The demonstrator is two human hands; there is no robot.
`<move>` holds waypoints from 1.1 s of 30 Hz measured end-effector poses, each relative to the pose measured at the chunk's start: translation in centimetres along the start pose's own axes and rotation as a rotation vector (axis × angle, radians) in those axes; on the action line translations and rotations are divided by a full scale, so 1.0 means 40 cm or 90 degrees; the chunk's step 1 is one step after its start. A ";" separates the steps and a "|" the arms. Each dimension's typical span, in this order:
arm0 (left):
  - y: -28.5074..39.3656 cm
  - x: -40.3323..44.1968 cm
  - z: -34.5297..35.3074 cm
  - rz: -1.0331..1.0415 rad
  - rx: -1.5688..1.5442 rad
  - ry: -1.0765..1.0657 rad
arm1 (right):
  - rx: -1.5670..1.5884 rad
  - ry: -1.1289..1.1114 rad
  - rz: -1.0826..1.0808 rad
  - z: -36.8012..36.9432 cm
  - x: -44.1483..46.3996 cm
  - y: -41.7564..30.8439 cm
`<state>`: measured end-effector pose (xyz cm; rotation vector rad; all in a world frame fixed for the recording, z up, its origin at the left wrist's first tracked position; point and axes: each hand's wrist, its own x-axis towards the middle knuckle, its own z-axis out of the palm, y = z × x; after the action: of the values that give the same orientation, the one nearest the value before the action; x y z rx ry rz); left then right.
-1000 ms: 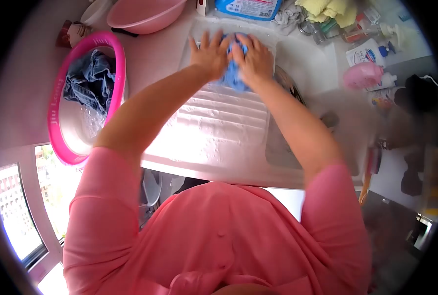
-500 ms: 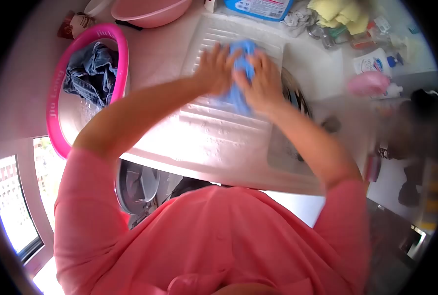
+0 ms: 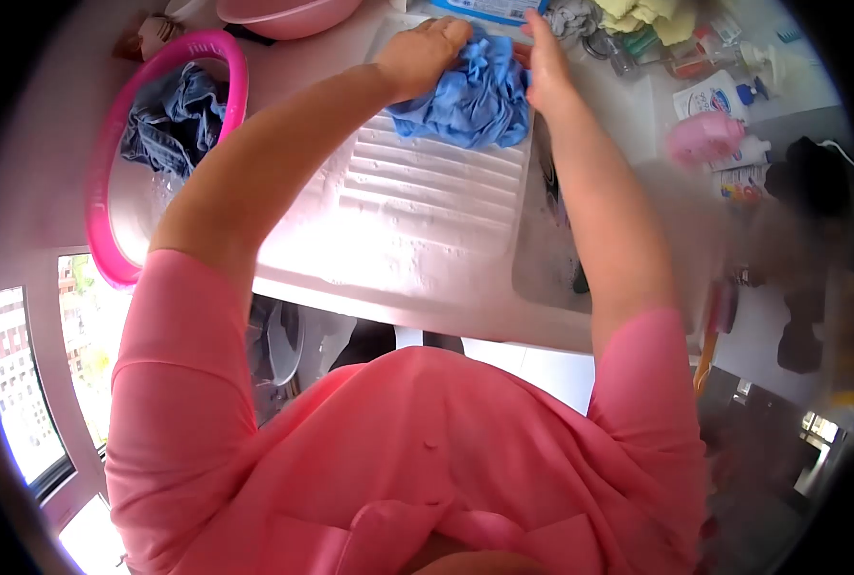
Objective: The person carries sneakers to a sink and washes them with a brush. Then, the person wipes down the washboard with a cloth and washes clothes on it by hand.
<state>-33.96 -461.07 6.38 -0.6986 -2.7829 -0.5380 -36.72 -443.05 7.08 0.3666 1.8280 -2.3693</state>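
A crumpled blue cloth [image 3: 475,101] lies bunched at the upper end of the ribbed white washboard [image 3: 427,177]. My left hand [image 3: 425,56] is at the cloth's upper left edge, its fingers bent together over the fabric. On the opposite side, my right hand [image 3: 547,65] rests against the cloth's right edge, with fingers stretched out and apart from the thumb. Part of that thumb is hidden by the fabric.
Left stands a pink-rimmed basin [image 3: 101,192] holding jeans [image 3: 173,125] and water. A pink bowl [image 3: 288,17] and a blue detergent container [image 3: 489,8] are behind. The sink basin [image 3: 551,259] lies right of the washboard; bottles [image 3: 709,96] and a yellow cloth [image 3: 652,17] stand beyond.
Both hands have moved up the washboard with the blue cloth and farther apart. The cloth, earlier bunched narrowly and blurred between them, is now spread wider.
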 end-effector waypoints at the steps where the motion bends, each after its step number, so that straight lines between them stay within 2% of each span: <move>1: 0.020 -0.017 -0.027 0.139 0.035 0.034 | -0.055 -0.053 -0.013 -0.026 0.014 0.003; 2: 0.036 -0.028 -0.048 0.280 0.068 0.068 | -0.111 -0.105 -0.025 -0.035 0.008 0.001; 3: 0.039 -0.037 -0.041 0.410 0.056 0.089 | -0.173 -0.181 0.088 -0.041 -0.006 0.016; 4: 0.058 -0.062 -0.039 0.503 0.110 0.186 | -0.332 -0.238 0.018 -0.053 -0.028 0.034; 6: 0.123 -0.154 -0.079 0.396 -0.061 0.119 | -0.551 -0.389 -0.216 -0.096 -0.057 0.082; 8: 0.185 -0.227 -0.161 0.146 -0.264 -0.004 | -0.667 -0.274 -0.358 -0.080 -0.230 0.085; 10: 0.177 -0.290 -0.076 0.069 0.010 0.076 | -0.790 -0.201 -0.639 -0.101 -0.342 0.149; 12: 0.187 -0.392 -0.009 0.094 0.032 0.047 | -0.771 -0.163 -0.668 -0.099 -0.460 0.182; 14: 0.239 -0.460 -0.036 0.075 -0.059 0.047 | -0.724 -0.186 -0.643 -0.103 -0.542 0.178; 17: 0.199 -0.456 0.023 0.109 -0.096 0.038 | -0.709 -0.211 -0.593 -0.097 -0.549 0.202; 18: 0.172 -0.437 0.048 0.132 -0.104 0.018 | -0.814 -0.187 -0.627 -0.095 -0.480 0.206; 20: 0.103 -0.272 0.036 0.033 -0.012 -0.053 | -0.871 -0.173 -0.612 -0.048 -0.263 0.193; 21: 0.068 -0.195 0.055 0.026 0.020 -0.012 | -0.911 -0.164 -0.559 -0.031 -0.166 0.162; 22: 0.030 -0.118 0.077 0.016 0.052 0.029 | -0.862 -0.105 -0.668 -0.030 -0.069 0.153; 23: 0.033 -0.061 0.102 -0.026 0.212 0.051 | -0.837 -0.075 -0.650 -0.043 -0.025 0.153; 24: 0.062 -0.057 0.078 -0.055 0.225 0.000 | -0.820 -0.044 -0.624 -0.051 -0.009 0.155; 26: 0.092 -0.101 0.072 -0.156 0.121 -0.002 | -0.706 -0.186 -0.416 -0.051 -0.070 0.128; 27: 0.121 -0.153 0.075 -0.126 0.082 -0.018 | -0.690 -0.241 -0.396 -0.078 -0.137 0.123; 30: 0.196 -0.354 0.028 0.013 -0.063 -0.043 | -0.840 -0.278 -0.452 -0.125 -0.352 0.148; 31: 0.189 -0.343 0.034 0.002 -0.051 -0.030 | -0.836 -0.291 -0.471 -0.109 -0.332 0.160; 33: 0.172 -0.274 0.067 0.020 -0.027 -0.103 | -0.877 -0.165 -0.638 -0.090 -0.273 0.179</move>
<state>-21.44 -458.85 2.70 -0.8279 -2.9106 -0.5603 -24.03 -441.96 2.47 -1.1109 3.2196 -0.6527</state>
